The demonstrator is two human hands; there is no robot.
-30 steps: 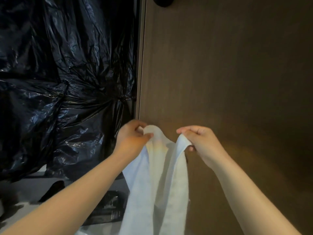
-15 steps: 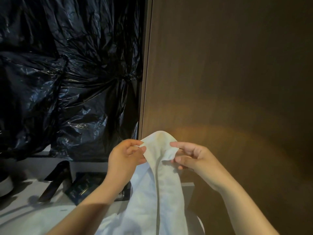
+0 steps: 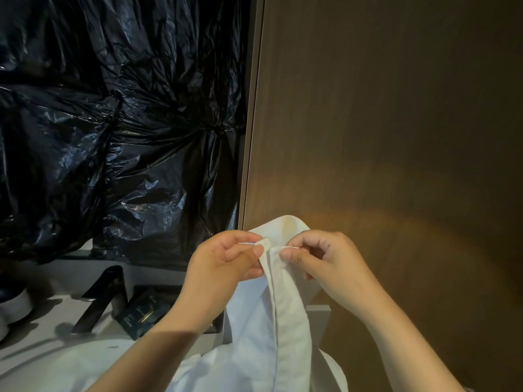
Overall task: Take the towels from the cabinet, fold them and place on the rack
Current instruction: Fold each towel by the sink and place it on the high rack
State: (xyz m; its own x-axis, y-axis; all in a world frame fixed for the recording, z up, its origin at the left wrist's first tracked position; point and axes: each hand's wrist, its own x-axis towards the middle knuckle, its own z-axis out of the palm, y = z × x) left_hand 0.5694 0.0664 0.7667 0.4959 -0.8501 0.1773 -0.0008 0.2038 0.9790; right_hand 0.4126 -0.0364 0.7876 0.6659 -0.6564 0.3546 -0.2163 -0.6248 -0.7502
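Status: one towel (image 3: pixel 291 321) is out of the cabinet and in your hands. It is held in the lower centre of the frame, in front of the brown wooden panel (image 3: pixel 396 137) that fills the right half. Folding appears to have begun and is not finished. Two parts of the top edge meet between your hands, a small hump of cloth rises above the meeting point, and the rest hangs down in long vertical strips to the bottom edge. No rack is in view and no finished towel can be seen, so placing is judged outstanding. Whether more towels wait in the cabinet cannot be told.

Left hand (image 3: pixel 223 264): it comes in from the lower left with the forearm angled up to the centre. The thumb and forefinger pinch the towel's edge, and the other fingers are curled loosely behind.

Right hand (image 3: pixel 325 261): it comes in from the lower right and mirrors the left. The thumb and forefinger nip the neighbouring edge, and the remaining fingers are curled toward the palm. The two pinches sit just beside each other, nearly touching.

Surroundings: crumpled black plastic sheeting (image 3: pixel 113 123) covers the upper left. Below it, at lower left, a dark tap (image 3: pixel 99 298) and a dark box (image 3: pixel 147 309) stand on a pale counter (image 3: pixel 42 335).
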